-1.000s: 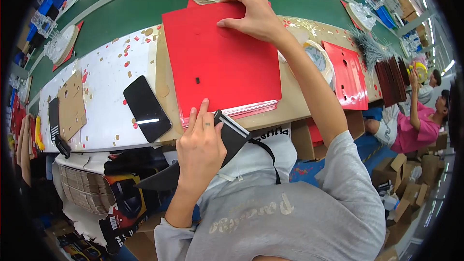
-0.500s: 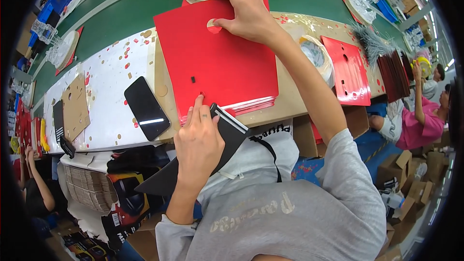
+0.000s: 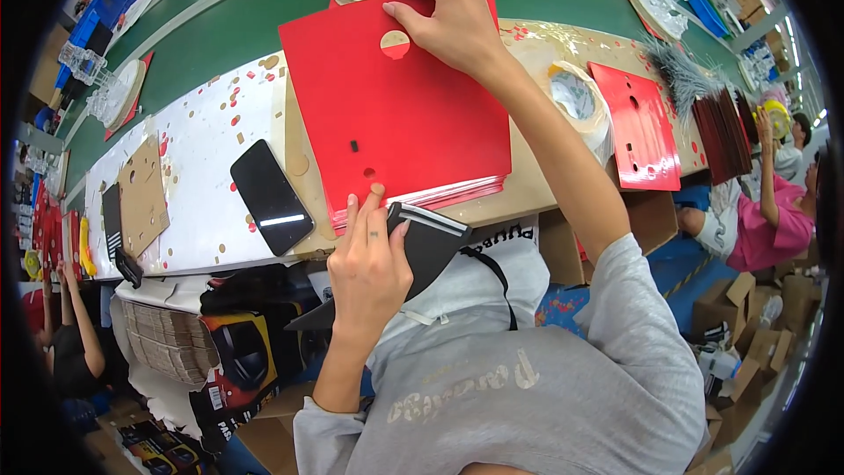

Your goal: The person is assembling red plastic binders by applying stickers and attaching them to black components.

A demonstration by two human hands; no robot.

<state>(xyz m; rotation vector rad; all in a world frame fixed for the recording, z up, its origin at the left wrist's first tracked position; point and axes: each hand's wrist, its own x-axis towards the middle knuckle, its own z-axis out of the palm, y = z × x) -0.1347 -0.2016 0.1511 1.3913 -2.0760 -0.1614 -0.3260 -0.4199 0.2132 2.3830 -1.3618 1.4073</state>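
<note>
A stack of red card sheets [image 3: 422, 114] lies before me, with a round hole near its far edge and a small slot and a smaller hole near the front. My right hand [image 3: 453, 22] curls over the far edge, fingers and thumb gripping the top sheets beyond the large hole. My left hand [image 3: 369, 251] is at the near edge, its fingertips just below the small hole. Between its thumb and palm it holds a black sheet [image 3: 426, 242] with a white-striped edge, which hangs tilted over the table edge.
A black phone [image 3: 271, 198] lies left of the stack, near a brown cardboard piece [image 3: 142, 198]. To the right are a tape roll [image 3: 576, 105], a red punched panel [image 3: 635, 127] and grey ties [image 3: 675, 75]. Beyond runs a green conveyor [image 3: 246, 18]. People sit at both sides.
My right thumb has moved off the large hole toward the far edge. My left hand has drawn slightly back from the small hole, and the black sheet has shifted right with it.
</note>
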